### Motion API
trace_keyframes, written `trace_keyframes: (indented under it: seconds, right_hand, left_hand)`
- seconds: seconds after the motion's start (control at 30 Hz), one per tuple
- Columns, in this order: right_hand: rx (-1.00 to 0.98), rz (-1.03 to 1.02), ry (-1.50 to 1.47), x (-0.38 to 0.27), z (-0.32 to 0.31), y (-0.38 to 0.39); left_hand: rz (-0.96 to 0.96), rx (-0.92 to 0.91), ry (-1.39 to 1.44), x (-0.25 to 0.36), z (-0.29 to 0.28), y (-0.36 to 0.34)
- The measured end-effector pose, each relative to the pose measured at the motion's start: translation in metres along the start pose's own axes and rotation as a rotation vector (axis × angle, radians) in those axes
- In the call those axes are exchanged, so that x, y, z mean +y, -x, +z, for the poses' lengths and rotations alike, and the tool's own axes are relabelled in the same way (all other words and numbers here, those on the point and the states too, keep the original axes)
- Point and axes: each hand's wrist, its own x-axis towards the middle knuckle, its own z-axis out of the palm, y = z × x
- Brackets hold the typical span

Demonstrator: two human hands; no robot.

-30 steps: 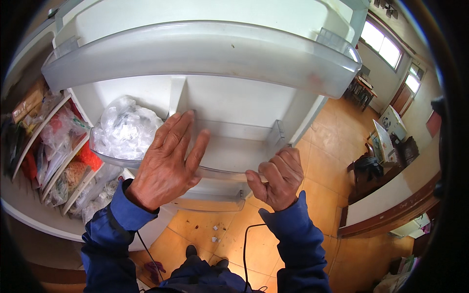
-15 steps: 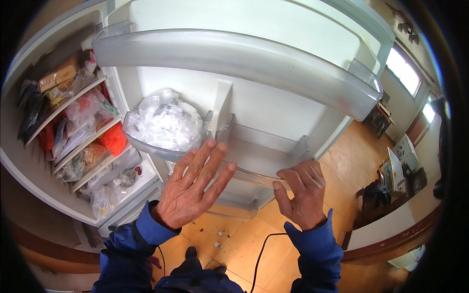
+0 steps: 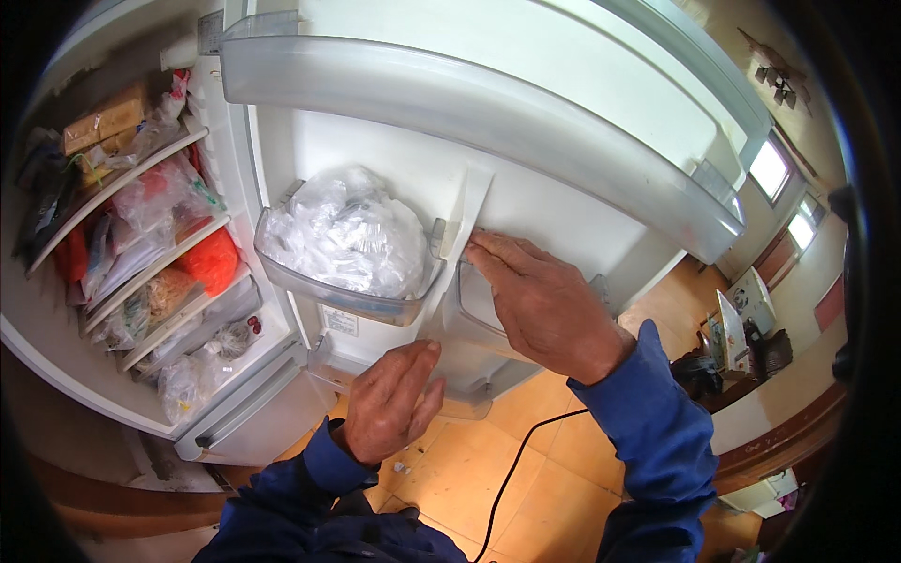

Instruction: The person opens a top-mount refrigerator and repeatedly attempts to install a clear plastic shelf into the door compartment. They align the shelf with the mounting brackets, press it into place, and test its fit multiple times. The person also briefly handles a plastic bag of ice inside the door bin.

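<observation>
A fridge door stands open before me, with a white divider (image 3: 466, 216) between two lower bins. My right hand (image 3: 554, 305) lies over the clear right door bin (image 3: 481, 298), its fingers stretched towards the divider; its fingertips reach the divider and its thumb is hidden. My left hand (image 3: 392, 399) hangs lower, nearest the bottom door bin (image 3: 465, 399), with fingers loosely bent and nothing visible in them. A bundle of clear plastic bags (image 3: 347, 235) fills the left door bin (image 3: 343, 298).
A long clear door shelf (image 3: 488, 98) spans the door above. To the left, fridge shelves (image 3: 155, 267) hold several bagged items, including a red bag (image 3: 208, 261). A black cord (image 3: 511, 469) runs over the tiled floor (image 3: 554, 497). A white cabinet door (image 3: 774, 305) shows far right.
My right hand has moved left and up, from the right bin's front rim to the divider. My left hand has dropped away from the bins, its fingers more bent. The view has shifted slightly.
</observation>
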Motion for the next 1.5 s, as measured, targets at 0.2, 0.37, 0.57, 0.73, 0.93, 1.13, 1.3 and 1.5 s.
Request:
trace_keyframes:
  seconds: [0.2,0.37,0.57,0.73,0.93,1.13,1.3,1.5]
  right_hand:
    - [-0.022,0.098,-0.143,0.008,-0.002,-0.001]
    - [-0.049,0.16,-0.204,0.01,-0.005,-0.006]
    - [0.002,0.25,-0.267,0.012,-0.011,-0.013]
    - [-0.2,0.52,-0.232,0.019,-0.018,-0.022]
    - [-0.266,0.477,-0.222,0.02,-0.013,-0.039]
    - [-0.078,0.448,-0.169,0.012,0.014,-0.048]
    - [-0.183,0.678,-0.136,0.013,-0.003,-0.043]
    - [-0.269,0.768,-0.511,0.009,0.004,-0.041]
  left_hand:
    - [-0.092,-0.063,0.126,-0.014,-0.009,0.004]
    - [-0.447,-0.052,0.577,-0.011,0.0,0.002]
    - [-0.799,-0.077,1.215,-0.009,0.018,0.0]
    - [-0.872,-0.188,1.354,-0.022,0.024,-0.011]
    - [-0.944,-0.238,1.427,-0.027,0.028,-0.024]
    - [-0.895,-0.278,1.488,-0.03,0.028,-0.026]
    - [-0.906,-0.303,1.533,-0.035,0.031,-0.025]
    - [-0.877,-0.292,1.545,-0.034,0.033,-0.023]
